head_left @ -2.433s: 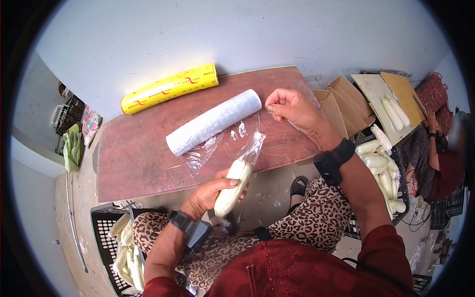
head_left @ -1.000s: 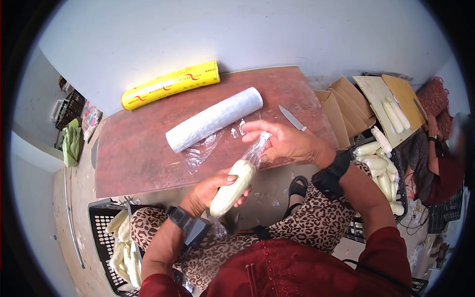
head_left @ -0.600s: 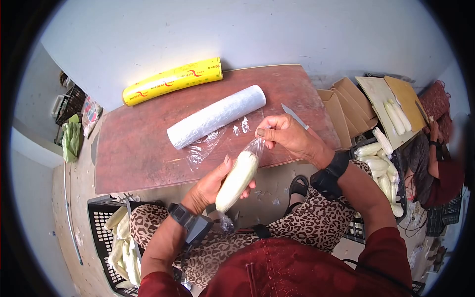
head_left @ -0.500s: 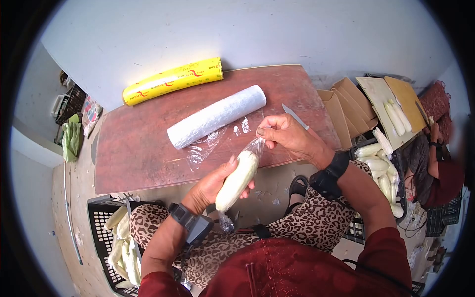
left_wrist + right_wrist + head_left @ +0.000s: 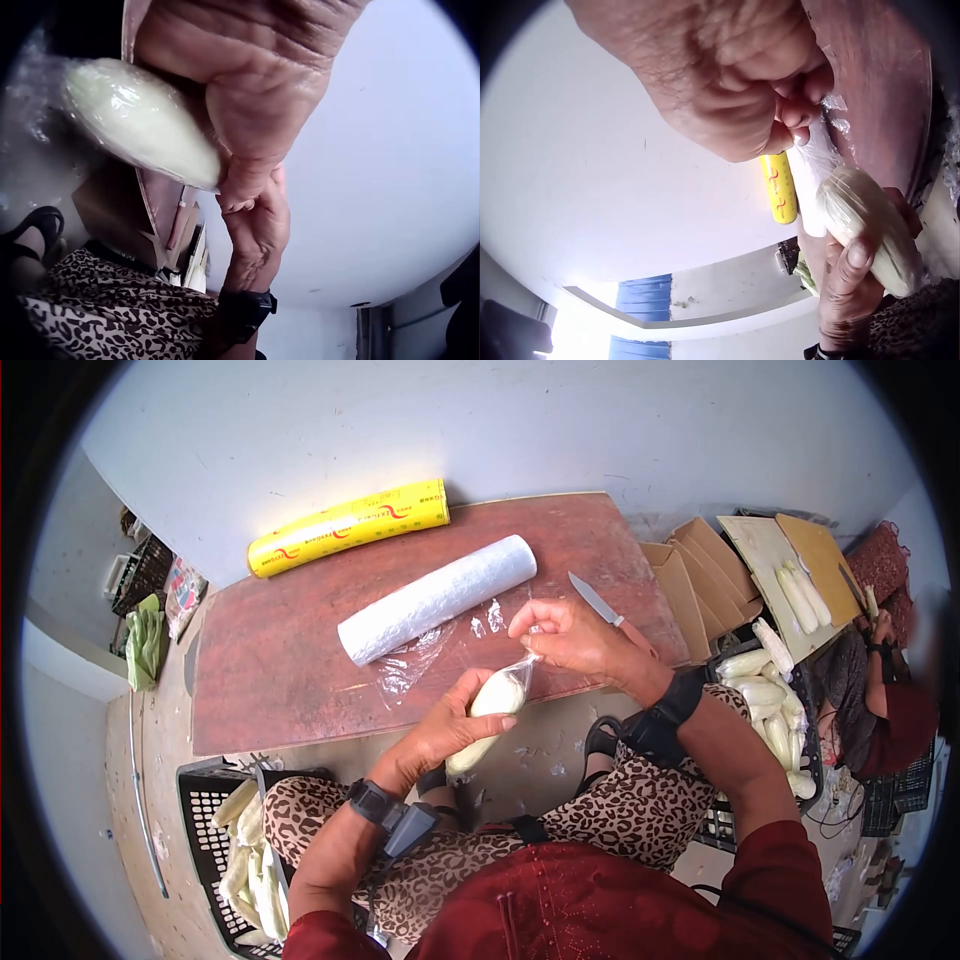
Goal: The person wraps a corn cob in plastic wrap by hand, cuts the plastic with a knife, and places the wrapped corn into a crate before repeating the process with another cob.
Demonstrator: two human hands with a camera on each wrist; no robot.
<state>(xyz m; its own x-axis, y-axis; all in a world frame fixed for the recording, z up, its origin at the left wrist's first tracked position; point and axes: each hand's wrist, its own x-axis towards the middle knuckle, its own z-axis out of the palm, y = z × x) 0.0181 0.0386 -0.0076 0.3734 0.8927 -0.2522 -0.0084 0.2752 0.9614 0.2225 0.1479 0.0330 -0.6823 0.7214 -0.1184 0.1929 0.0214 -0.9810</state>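
Observation:
My left hand (image 5: 435,735) grips a pale, elongated vegetable (image 5: 500,695) wrapped in clear film, held tilted over the table's front edge. The thumb lies along its side. At its upper end, the right hand (image 5: 580,640) pinches the gathered tail of film (image 5: 526,664) between thumb and finger. In the right wrist view, the vegetable (image 5: 870,225) has a smooth, pale surface under the shiny film, with the left hand (image 5: 847,296) wrapped round it. The left wrist view shows its rounded lower end (image 5: 135,124) with loose film trailing off.
A roll of clear film (image 5: 440,598) lies on the reddish table (image 5: 270,680), a loose sheet beside it. Behind lies a yellow printed roll (image 5: 350,528); a knife (image 5: 597,598) lies at the right. Crates of pale vegetables (image 5: 258,870) flank the knees. Another person's hand (image 5: 880,628) shows far right.
The right hand came from over the table to the film's end, and now pinches it with fingers spread. The left hand has turned the vegetable, its thumb now across the front.

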